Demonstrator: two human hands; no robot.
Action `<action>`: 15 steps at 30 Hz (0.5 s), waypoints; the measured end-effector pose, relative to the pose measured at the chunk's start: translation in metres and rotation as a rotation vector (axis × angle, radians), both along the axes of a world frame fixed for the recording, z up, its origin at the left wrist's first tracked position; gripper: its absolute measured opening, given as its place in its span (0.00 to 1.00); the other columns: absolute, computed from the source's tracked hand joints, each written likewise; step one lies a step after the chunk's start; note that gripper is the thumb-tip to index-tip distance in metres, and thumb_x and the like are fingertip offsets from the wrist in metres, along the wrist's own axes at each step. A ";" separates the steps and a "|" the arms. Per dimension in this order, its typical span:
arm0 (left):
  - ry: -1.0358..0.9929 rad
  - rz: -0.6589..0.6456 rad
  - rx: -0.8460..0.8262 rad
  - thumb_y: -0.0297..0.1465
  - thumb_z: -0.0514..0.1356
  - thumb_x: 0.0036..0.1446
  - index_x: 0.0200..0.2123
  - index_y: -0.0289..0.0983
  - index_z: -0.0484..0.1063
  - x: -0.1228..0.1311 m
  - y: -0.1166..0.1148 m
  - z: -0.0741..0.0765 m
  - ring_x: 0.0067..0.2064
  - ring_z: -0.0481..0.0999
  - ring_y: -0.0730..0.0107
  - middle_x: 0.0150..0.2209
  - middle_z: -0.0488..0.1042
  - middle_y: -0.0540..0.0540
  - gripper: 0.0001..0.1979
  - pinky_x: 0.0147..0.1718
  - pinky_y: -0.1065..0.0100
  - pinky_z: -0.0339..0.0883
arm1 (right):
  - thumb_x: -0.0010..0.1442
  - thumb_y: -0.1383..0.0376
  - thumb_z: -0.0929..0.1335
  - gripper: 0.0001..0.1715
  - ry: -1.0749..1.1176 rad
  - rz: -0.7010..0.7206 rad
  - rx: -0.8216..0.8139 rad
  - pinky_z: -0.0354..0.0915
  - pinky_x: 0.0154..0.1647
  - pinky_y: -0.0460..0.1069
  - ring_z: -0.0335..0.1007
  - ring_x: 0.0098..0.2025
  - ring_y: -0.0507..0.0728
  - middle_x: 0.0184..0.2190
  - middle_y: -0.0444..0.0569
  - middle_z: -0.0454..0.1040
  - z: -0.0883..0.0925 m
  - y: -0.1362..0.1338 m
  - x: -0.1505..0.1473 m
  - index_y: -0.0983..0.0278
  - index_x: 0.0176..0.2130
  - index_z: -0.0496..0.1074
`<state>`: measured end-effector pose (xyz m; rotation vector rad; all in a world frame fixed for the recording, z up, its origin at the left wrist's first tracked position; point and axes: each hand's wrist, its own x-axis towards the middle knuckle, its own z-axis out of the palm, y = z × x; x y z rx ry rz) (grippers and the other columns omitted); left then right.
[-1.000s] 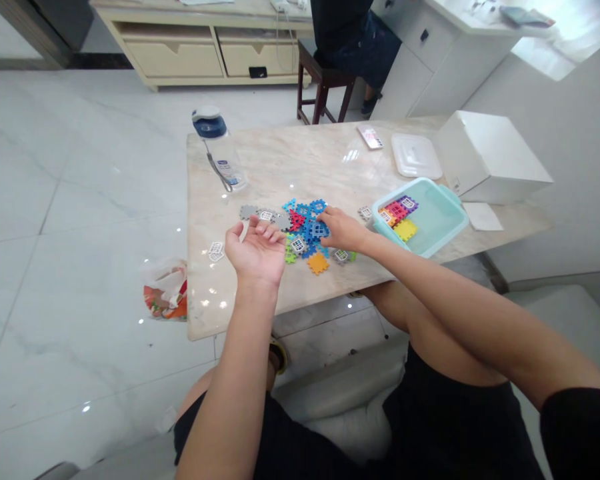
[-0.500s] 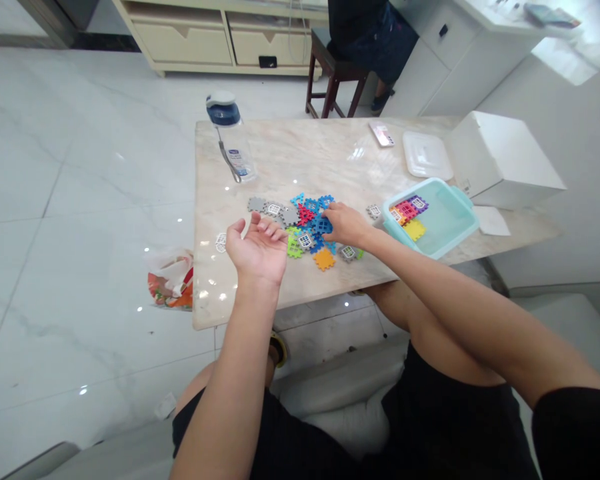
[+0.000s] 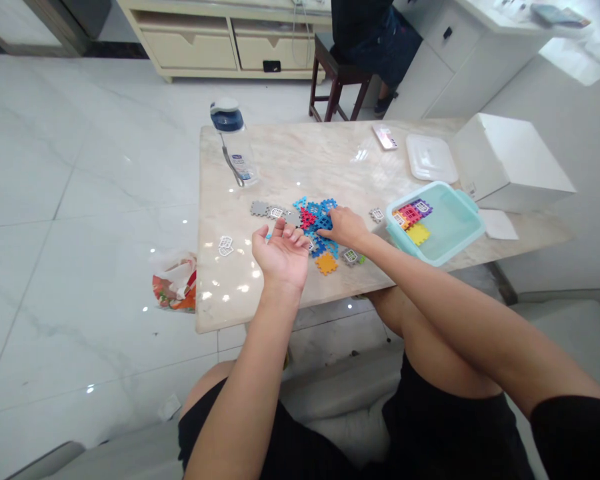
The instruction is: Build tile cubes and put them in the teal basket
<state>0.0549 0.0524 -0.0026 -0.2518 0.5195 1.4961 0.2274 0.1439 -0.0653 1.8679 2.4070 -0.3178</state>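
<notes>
Left hand (image 3: 280,255) raised palm-up over the near part of the worktop (image 3: 240,280), fingers (image 3: 287,235) loosely curled and released, nothing seen in the palm; a small blue edge shows just beside the thumb, too small to tell whether held. Right hand (image 3: 346,227) laid palm-down on the tiles (image 3: 316,227), fingers (image 3: 325,231) pressed on a blue tile (image 3: 324,223) at the heap's middle; grasp or mere touch cannot be told. Heap of blue, red and grey interlocking tiles just ahead of and between both sets of fingers, flat on the worktop. Orange tile (image 3: 326,263) just below the right wrist, near the left fingers. Grey tiles (image 3: 267,211) ahead of the left fingers, running off to their left. White window pieces (image 3: 225,245) lying apart, left of the left hand. Single grey tile (image 3: 377,215) just right of the right hand, between it and the tub (image 3: 455,237). Tub well to the right of the right fingers, holding red, purple and yellow tiles (image 3: 413,217) in its near-left corner. Lid (image 3: 430,159) and white box (image 3: 510,163) beyond the tub. Bottle (image 3: 235,143) upright at the far left corner, well ahead of the left fingers. Phone (image 3: 385,137) at the far edge. Bag (image 3: 175,288) on the floor, left of the worktop. Another person seated on a stool (image 3: 337,80) beyond the worktop
</notes>
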 end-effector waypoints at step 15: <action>0.461 -0.342 0.006 0.34 0.65 0.66 0.41 0.35 0.76 0.011 0.000 -0.006 0.27 0.77 0.73 0.29 0.77 0.49 0.08 0.30 0.73 0.71 | 0.62 0.55 0.79 0.27 0.605 0.177 0.200 0.73 0.59 0.58 0.79 0.52 0.64 0.51 0.55 0.84 0.079 -0.039 0.032 0.63 0.57 0.81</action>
